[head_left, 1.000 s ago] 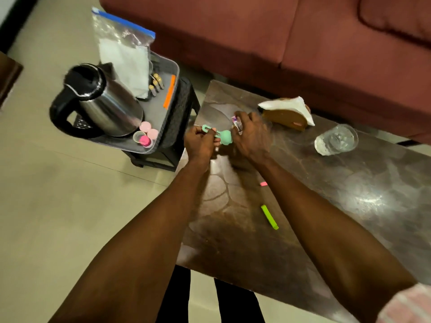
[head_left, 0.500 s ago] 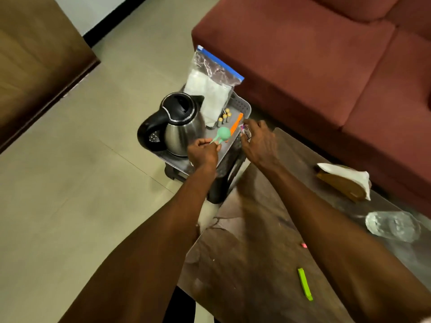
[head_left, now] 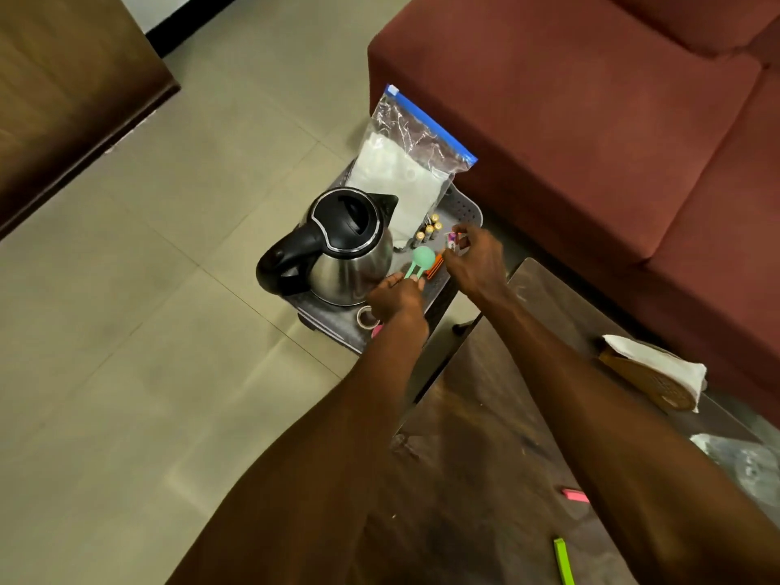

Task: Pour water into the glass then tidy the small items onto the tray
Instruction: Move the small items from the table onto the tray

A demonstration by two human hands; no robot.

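Note:
My left hand (head_left: 396, 295) holds a small green scoop (head_left: 420, 261) by its handle over the grey tray (head_left: 466, 211). My right hand (head_left: 475, 259) pinches a small white and pink packet (head_left: 456, 243) above the tray's right side. On the tray stand a steel kettle (head_left: 350, 255), a zip bag (head_left: 407, 162), some small batteries (head_left: 428, 230), an orange stick (head_left: 434, 268) and a roll of tape (head_left: 366, 318). The glass (head_left: 747, 462) stands on the dark table (head_left: 485, 415) at the right edge. A pink stick (head_left: 575, 496) and a green stick (head_left: 563, 561) lie on the table.
A dark red sofa (head_left: 591, 120) runs behind the tray and table. A wooden holder with a white napkin (head_left: 658, 371) sits on the table. The tray rests on a low black stool over a tiled floor (head_left: 126, 331). A wooden cabinet (head_left: 63, 78) is at the upper left.
Both hands have moved from the table over to the tray, carrying the green scoop and the small packet. The view has swung left with them.

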